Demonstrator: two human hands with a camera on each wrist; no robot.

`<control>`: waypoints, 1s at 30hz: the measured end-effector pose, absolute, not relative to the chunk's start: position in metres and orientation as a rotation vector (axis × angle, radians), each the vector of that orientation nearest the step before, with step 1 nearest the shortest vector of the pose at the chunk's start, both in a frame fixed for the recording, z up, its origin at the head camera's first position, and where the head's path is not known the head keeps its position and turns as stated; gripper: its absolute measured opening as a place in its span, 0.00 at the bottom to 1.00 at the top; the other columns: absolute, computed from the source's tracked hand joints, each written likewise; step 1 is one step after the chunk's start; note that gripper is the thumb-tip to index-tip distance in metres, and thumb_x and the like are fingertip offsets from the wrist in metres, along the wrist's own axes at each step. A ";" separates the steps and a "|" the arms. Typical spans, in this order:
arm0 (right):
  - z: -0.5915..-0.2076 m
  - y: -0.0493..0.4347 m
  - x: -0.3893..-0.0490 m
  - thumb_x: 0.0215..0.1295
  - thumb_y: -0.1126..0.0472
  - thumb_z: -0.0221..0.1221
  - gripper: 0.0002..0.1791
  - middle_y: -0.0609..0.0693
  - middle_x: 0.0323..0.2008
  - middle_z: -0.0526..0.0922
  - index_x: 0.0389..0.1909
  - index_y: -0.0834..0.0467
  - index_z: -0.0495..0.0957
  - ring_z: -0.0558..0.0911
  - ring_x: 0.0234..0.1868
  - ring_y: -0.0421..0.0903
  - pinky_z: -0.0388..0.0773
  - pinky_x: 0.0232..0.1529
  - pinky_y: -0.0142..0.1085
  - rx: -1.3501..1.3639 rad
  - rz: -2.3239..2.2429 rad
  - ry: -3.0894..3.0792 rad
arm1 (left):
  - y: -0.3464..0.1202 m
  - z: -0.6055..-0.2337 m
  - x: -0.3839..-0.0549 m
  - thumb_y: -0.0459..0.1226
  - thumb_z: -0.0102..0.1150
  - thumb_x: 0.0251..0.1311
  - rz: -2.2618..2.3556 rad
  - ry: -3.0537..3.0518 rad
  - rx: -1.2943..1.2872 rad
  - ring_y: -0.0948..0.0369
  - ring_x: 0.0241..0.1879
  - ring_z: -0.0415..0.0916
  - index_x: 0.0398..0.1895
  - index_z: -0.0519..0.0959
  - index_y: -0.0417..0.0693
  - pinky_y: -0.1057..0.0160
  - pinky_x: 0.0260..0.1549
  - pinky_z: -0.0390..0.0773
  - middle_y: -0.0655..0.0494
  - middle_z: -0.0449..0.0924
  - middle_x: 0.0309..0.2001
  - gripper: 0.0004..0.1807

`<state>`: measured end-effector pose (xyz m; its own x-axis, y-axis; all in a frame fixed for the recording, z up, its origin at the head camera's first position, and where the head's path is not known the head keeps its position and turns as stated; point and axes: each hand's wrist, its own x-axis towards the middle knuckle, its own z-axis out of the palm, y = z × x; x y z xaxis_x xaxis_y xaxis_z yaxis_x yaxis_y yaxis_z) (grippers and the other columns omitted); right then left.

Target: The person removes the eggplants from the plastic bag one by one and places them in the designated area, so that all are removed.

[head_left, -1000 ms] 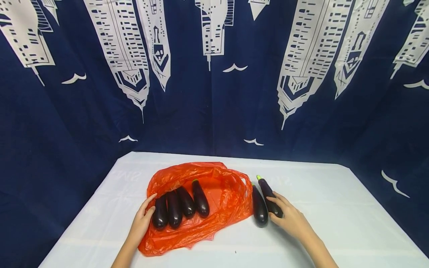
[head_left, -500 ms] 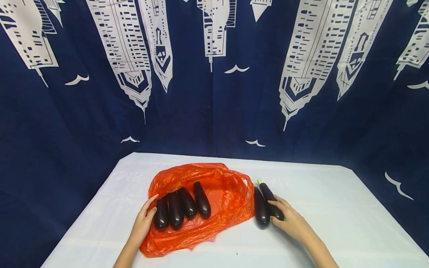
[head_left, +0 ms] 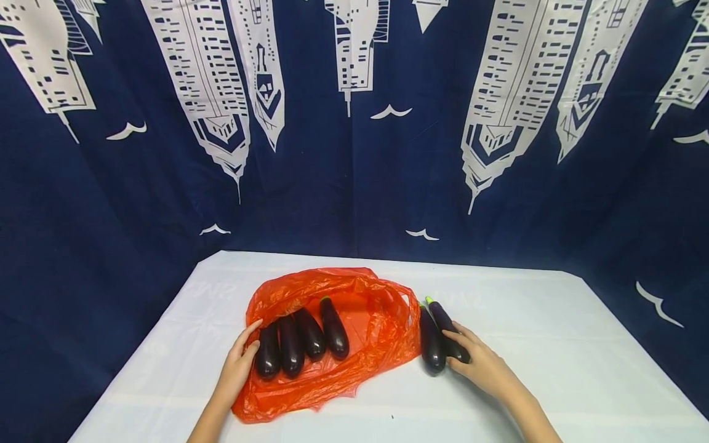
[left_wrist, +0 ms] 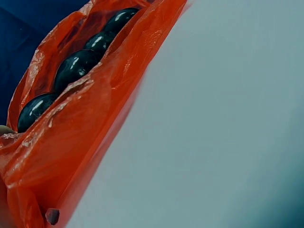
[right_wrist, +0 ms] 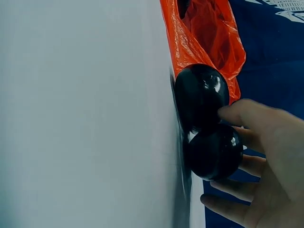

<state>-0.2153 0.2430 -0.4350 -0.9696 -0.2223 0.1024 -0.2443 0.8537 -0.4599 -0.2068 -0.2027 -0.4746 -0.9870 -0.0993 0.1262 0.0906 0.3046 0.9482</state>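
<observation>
An orange-red plastic bag (head_left: 376, 344) lies spread on the white table, with several dark eggplants (head_left: 335, 329) side by side in its mouth. My left hand (head_left: 235, 363) grips the bag's left edge beside the leftmost eggplant (head_left: 268, 352); most of this hand is out of the left wrist view. Right of the bag lie two more eggplants close together. My right hand (head_left: 482, 363) holds the outer eggplant (right_wrist: 216, 152), its thumb reaching between the pair and its fingers around the far side. The inner eggplant (head_left: 432, 344) lies against the bag's right edge.
The white table (head_left: 554, 344) stretches out on both sides of the bag and in front of it. Behind it hangs a navy curtain (head_left: 354, 184) printed with white buildings and birds.
The outer eggplant has shifted slightly toward me and closer to the inner one with my right hand on it. My left hand keeps its place at the bag. The head view shifted slightly.
</observation>
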 end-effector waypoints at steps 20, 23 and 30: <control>-0.427 0.236 -0.209 0.57 0.57 0.58 0.22 0.60 0.62 0.67 0.55 0.55 0.73 0.68 0.59 0.65 0.64 0.54 0.62 0.451 0.666 -2.808 | -0.200 -0.474 -0.207 0.37 0.40 0.67 -1.753 -2.393 -0.016 0.48 0.67 0.49 0.65 0.60 0.46 0.41 0.65 0.49 0.42 0.55 0.67 0.23; -0.423 0.233 -0.206 0.58 0.57 0.58 0.22 0.60 0.60 0.69 0.54 0.55 0.74 0.69 0.58 0.65 0.63 0.54 0.62 0.476 0.649 -2.772 | -0.201 -0.474 -0.207 0.37 0.40 0.67 -1.757 -2.390 -0.018 0.48 0.67 0.50 0.65 0.60 0.47 0.41 0.65 0.49 0.42 0.56 0.67 0.23; -0.416 0.222 -0.200 0.56 0.59 0.59 0.21 0.58 0.58 0.73 0.53 0.56 0.74 0.72 0.56 0.62 0.63 0.57 0.58 0.542 0.620 -2.710 | -0.202 -0.473 -0.206 0.36 0.40 0.67 -1.755 -2.392 -0.003 0.47 0.67 0.50 0.66 0.59 0.46 0.41 0.65 0.49 0.42 0.55 0.67 0.23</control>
<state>-0.1998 0.2225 -0.4160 -0.8811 -0.2906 0.3732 -0.4239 0.8352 -0.3505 -0.2056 -0.2017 -0.4733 -0.9848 -0.1009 0.1411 0.1043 0.3055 0.9465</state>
